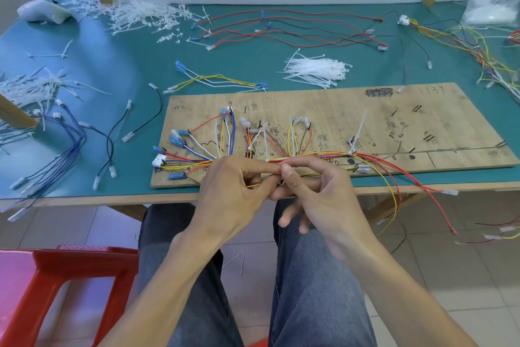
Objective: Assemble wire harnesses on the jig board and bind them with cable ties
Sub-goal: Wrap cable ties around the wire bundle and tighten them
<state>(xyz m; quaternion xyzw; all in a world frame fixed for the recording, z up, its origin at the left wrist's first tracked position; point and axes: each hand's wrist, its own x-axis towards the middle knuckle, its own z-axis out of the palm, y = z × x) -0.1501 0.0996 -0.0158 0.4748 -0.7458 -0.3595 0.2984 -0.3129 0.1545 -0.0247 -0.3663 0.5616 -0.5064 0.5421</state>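
A wooden jig board [394, 132] lies on the green table. A wire harness [323, 154] of red, yellow, blue and white wires runs along its front edge, with several white cable ties standing up from it. My left hand [233, 194] and my right hand [318, 192] meet at the board's front edge over the bundle. Both pinch the wire bundle and what looks like a white tie between thumb and forefinger. The spot under my fingers is hidden. A loose bundle of white cable ties [318, 70] lies behind the board.
Red and black wire sets [281, 31] lie at the back, blue wires [62, 149] at the left, mixed wires [464, 42] at the right. Cut tie ends [135, 14] are heaped at the back left. A red plastic stool [56, 284] stands beside my left leg.
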